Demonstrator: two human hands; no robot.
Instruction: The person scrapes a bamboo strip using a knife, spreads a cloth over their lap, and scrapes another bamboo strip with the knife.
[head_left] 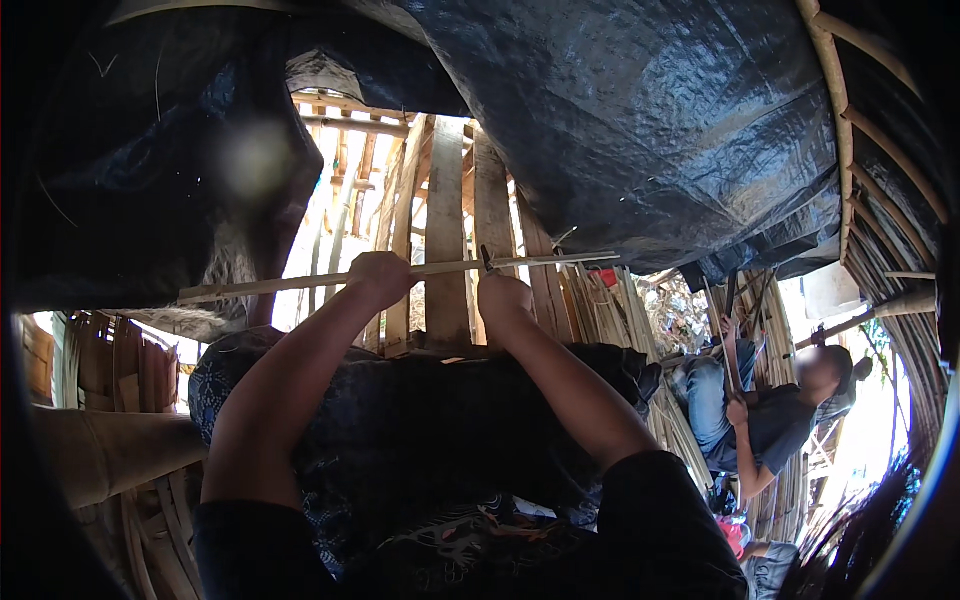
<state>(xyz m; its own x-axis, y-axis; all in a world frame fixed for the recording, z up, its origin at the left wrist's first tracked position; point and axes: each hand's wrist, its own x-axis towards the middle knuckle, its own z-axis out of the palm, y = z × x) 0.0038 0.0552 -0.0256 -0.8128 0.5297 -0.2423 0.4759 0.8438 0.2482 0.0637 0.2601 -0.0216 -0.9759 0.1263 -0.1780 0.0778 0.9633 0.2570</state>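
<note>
a dark-clothed lap (430, 420) lies nearest; beyond it the left hand (381, 279) is closed in a fist around a long bamboo strip (440, 268), held crosswise in front of the body; the right hand (505, 299) is curled tight on a knife (486, 256), its dark blade against the strip; behind are wooden planks (446, 220) beside a black tarpaulin (660, 130); off to the right, a co-worker (775, 425) grips a slat (731, 365)

one left hand (380, 279), one right hand (505, 300), one pale strip (442, 268), one dark tool (486, 257) and at least one other person (778, 425) were visible.
</note>
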